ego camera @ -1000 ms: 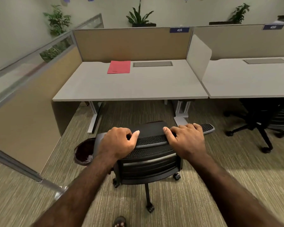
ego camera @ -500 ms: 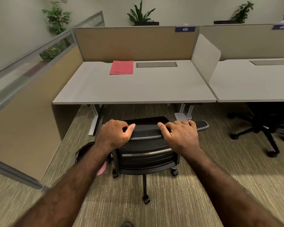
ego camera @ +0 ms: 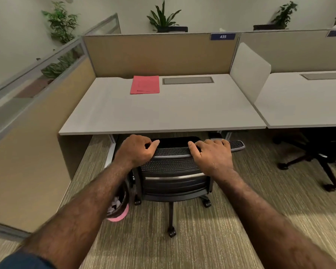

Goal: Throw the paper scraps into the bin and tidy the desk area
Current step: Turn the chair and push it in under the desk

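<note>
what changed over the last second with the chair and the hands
The chair has rolled forward toward the desk, so its seat now starts to slip under the front edge. The bin by the left forearm ends up nearer the person and mostly hidden. The left hand and right hand still grip the top of the chair back. The red folder stayed put.

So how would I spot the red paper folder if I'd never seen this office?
Find the pale grey desk under the blue "435" sign. At its back edge, left of the grey inset cable hatch, lies the flat red paper folder, the only coloured thing there.
</note>
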Tool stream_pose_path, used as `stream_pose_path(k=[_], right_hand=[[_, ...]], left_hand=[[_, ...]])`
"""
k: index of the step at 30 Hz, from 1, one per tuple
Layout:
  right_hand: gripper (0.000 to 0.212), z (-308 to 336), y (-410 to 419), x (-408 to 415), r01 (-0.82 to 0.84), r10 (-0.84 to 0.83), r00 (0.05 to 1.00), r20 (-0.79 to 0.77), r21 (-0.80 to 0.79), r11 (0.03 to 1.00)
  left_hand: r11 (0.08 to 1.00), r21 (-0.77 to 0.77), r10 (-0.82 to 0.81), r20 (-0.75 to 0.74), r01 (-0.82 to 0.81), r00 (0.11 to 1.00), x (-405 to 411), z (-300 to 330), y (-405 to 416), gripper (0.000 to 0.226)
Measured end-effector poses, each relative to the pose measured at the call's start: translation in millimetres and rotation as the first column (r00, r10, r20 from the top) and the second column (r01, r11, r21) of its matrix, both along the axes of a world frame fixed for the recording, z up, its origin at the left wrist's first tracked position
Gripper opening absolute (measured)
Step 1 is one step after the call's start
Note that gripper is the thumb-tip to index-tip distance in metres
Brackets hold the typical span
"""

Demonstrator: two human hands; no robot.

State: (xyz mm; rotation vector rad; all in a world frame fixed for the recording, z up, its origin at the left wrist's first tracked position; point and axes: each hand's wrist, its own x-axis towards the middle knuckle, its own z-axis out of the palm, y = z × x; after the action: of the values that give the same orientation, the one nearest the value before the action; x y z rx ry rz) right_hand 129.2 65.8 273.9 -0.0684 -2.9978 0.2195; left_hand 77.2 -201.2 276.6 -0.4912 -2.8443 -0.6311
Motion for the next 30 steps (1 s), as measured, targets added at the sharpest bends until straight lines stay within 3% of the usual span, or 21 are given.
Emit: stream_pose_path(k=[20, 30], right_hand=[[0.073, -6.0, -31.8, -131.1, 0.049, -0.049, 0.999, -0.001, 0.056, 0.997], [0.087, -9.6, -30.8, -164.6, 0.043, -0.044, 0.999, 0.03, 0.034, 0.998]], left_hand=[[0.995, 0.06, -0.076, -0.055, 0.079, 0.996, -144.6, -14.9, -32.9, 0.063], [0.989, 0.017, -0.147, -0.129, 0.15, 0.981, -174.2, -23.7, -31.7, 0.059]])
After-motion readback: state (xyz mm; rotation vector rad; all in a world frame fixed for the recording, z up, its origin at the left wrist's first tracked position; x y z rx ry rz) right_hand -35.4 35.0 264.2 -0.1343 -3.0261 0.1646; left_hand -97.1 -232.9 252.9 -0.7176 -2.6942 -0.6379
